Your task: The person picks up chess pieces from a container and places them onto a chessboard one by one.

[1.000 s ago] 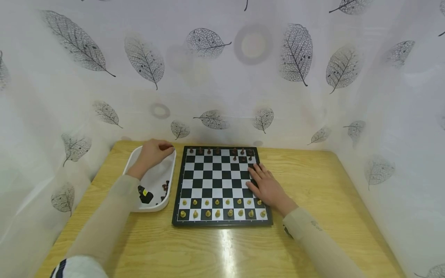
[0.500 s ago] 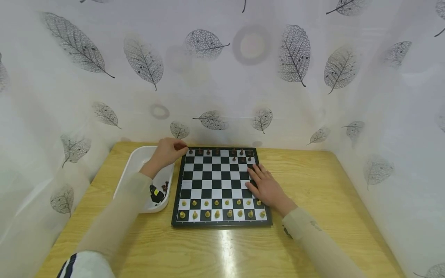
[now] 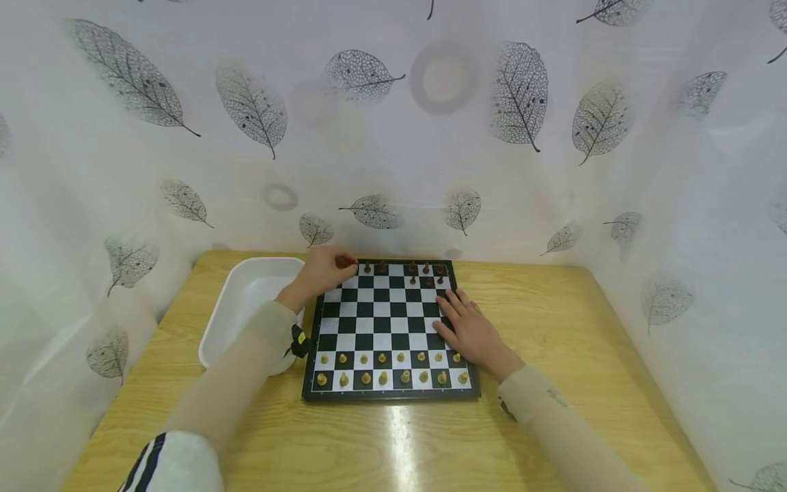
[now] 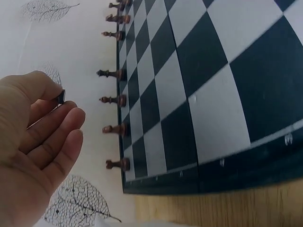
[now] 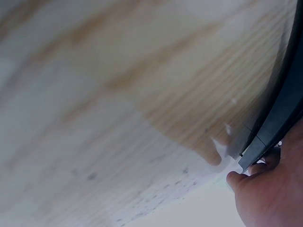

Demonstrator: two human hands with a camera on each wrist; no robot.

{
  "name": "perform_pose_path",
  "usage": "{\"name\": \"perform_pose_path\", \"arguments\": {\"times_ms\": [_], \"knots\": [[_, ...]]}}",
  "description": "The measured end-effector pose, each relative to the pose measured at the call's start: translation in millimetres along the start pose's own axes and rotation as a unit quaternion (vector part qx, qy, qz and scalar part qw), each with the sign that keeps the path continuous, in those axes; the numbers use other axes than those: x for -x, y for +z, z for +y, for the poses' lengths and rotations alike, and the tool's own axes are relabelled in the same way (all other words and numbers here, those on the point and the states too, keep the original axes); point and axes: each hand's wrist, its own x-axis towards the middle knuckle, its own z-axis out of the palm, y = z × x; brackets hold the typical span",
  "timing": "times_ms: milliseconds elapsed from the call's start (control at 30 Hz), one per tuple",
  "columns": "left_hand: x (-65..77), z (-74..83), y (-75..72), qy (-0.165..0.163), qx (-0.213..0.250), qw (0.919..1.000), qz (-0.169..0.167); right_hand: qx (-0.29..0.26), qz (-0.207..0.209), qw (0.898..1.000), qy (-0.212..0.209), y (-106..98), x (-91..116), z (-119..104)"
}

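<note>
My left hand (image 3: 322, 273) is above the far left corner of the chessboard (image 3: 391, 309). Thumb and forefinger pinch a small dark chess piece (image 4: 61, 97), mostly hidden by the fingertips in the left wrist view. Brown chess pieces stand along the far row, among them a rook (image 4: 117, 164) and a knight (image 4: 115, 129); three more brown pieces stand in front at the right, including a pawn (image 3: 412, 281). My right hand (image 3: 476, 335) rests on the board's right edge, fingers extended. Two rows of yellow pieces (image 3: 366, 378) occupy the near side.
Left of the board is a white plastic tray (image 3: 212, 335), partly covered by my left forearm. A wooden table (image 3: 332, 444) supports both. Behind them hangs a white curtain (image 3: 393, 157) with a leaf print.
From over the tray, my left hand has moved right to the far left corner of the board, pinching the small piece. My right hand has stayed on the board's edge.
</note>
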Motion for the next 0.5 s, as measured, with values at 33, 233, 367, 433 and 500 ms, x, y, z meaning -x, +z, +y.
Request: {"name": "perform_pose_path", "arguments": {"times_ms": [33,233,367,433,500], "knots": [[-1.4,1.4,2.5,0.003,0.003,1.0000,-0.001,-0.001,0.000,1.000,0.000,0,0,0],[-8.6,12.6,16.3,0.018,-0.008,0.9996,-0.021,-0.002,-0.002,1.000,-0.002,1,-1,1],[-12.4,21.0,24.0,0.019,-0.011,0.9992,-0.034,0.000,0.000,1.000,-0.003,1,-1,2],[-14.4,23.6,28.6,0.021,-0.013,0.9991,-0.035,0.002,0.001,1.000,-0.005,1,-1,2],[-16.0,25.6,32.7,0.024,-0.012,0.9989,-0.037,0.001,0.002,1.000,-0.006,1,-1,2]]}}
